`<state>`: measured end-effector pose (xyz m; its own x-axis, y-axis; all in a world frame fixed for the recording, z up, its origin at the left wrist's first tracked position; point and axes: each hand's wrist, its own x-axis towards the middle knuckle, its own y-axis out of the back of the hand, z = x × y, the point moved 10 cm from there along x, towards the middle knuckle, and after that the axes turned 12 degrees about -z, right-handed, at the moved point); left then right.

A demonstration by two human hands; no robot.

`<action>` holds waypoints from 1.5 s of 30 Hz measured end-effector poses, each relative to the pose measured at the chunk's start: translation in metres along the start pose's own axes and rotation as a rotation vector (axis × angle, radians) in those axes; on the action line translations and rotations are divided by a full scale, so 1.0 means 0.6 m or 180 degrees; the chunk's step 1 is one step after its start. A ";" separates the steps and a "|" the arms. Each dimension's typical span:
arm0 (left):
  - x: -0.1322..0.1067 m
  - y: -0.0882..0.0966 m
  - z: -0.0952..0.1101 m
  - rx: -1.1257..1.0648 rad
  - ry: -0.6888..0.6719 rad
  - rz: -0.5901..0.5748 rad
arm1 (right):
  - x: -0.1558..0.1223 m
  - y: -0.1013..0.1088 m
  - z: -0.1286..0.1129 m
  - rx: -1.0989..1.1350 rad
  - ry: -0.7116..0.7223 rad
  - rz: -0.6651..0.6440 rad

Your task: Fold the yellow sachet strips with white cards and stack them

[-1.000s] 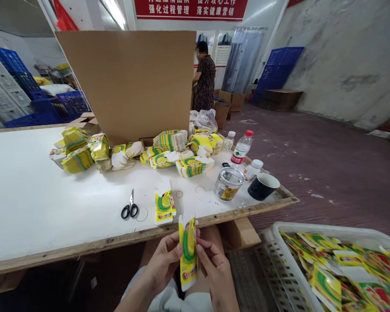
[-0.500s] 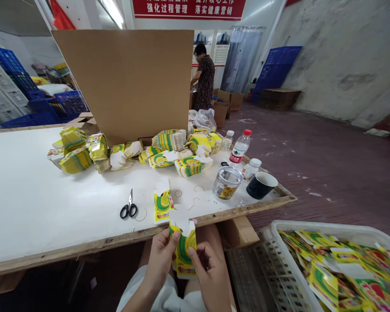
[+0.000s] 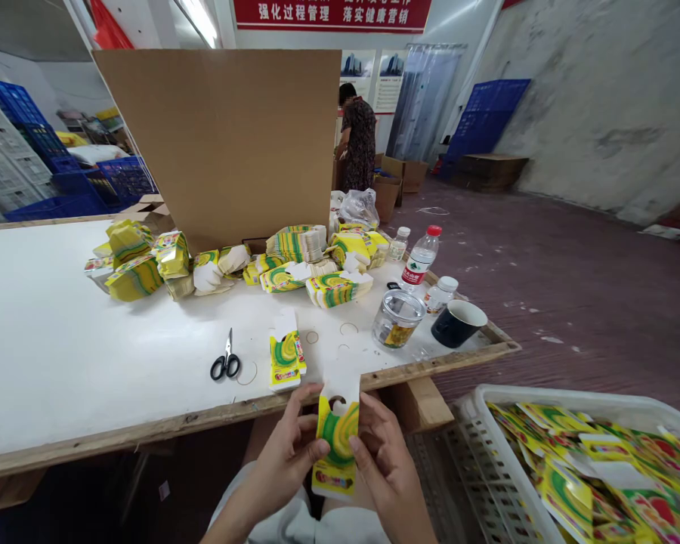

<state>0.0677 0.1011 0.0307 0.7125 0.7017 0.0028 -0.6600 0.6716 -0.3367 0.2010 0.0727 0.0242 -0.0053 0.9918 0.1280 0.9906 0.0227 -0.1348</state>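
Between my two hands, over my lap at the table's front edge, is a flat yellow and green printed carton point(image 3: 340, 431) with a white top flap and a round cut-out. My left hand point(image 3: 289, 446) grips its left side, thumb on the printed face. On the right side, my right hand point(image 3: 382, 453) pinches it with the thumb in front and fingers behind. Just beyond, a small stack of like cartons point(image 3: 286, 359) lies on the white table point(image 3: 164, 355). Black-handled scissors point(image 3: 225, 364) rest to the left of that stack.
Bundles of cartons point(image 3: 295, 264) line the table before a tall cardboard sheet point(image 3: 221, 143). A clear jar point(image 3: 397, 321), a red-capped bottle point(image 3: 421, 261) and a dark mug point(image 3: 459, 323) stand at the right edge. A white basket point(image 3: 465, 453) holds loose cartons. A person point(image 3: 357, 140) stands behind.
Both hands have moved slightly right with the carton, which now faces me more squarely. The left fingers have shifted along its side. The person behind leans further forward.
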 end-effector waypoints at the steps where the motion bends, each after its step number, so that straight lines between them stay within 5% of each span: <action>1: -0.001 -0.004 0.000 -0.0078 0.0070 -0.0114 | -0.001 -0.001 -0.001 0.0021 -0.0031 -0.0069; 6: -0.001 -0.021 -0.002 -0.0228 0.0183 -0.0402 | -0.005 -0.003 -0.007 0.0011 -0.0258 -0.0213; 10: -0.001 -0.034 -0.011 -0.0247 0.0154 -0.0457 | 0.000 -0.002 -0.031 -0.0583 0.0009 -0.0313; 16: 0.000 -0.031 -0.001 -0.0034 0.0071 -0.0364 | -0.006 0.030 -0.019 -0.0185 0.0105 0.0231; 21: 0.002 -0.007 0.001 0.0531 -0.0010 -0.0074 | -0.007 0.014 -0.057 -0.0929 0.0431 -0.0234; 26: 0.002 -0.007 0.000 0.1091 0.0089 0.0059 | -0.005 0.009 -0.014 -0.0933 -0.0345 -0.0268; 31: 0.002 -0.025 -0.003 0.0680 0.0119 -0.0299 | -0.006 0.012 0.004 -0.1122 -0.0480 -0.0107; 36: 0.001 -0.020 -0.012 0.0511 0.0106 -0.0276 | -0.003 0.012 0.014 -0.1360 -0.0567 -0.0261; 41: 0.005 -0.018 -0.009 0.0664 0.0110 -0.0189 | -0.003 0.026 0.012 -0.1684 -0.0582 0.0136; 45: 0.008 -0.006 -0.003 0.0363 0.0081 -0.0014 | 0.000 0.015 -0.009 -0.1306 -0.0302 -0.0057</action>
<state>0.0739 0.1019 0.0299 0.7204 0.6933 -0.0204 -0.6786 0.6985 -0.2273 0.2107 0.0724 0.0286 -0.0166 0.9993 0.0331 0.9623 0.0070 0.2717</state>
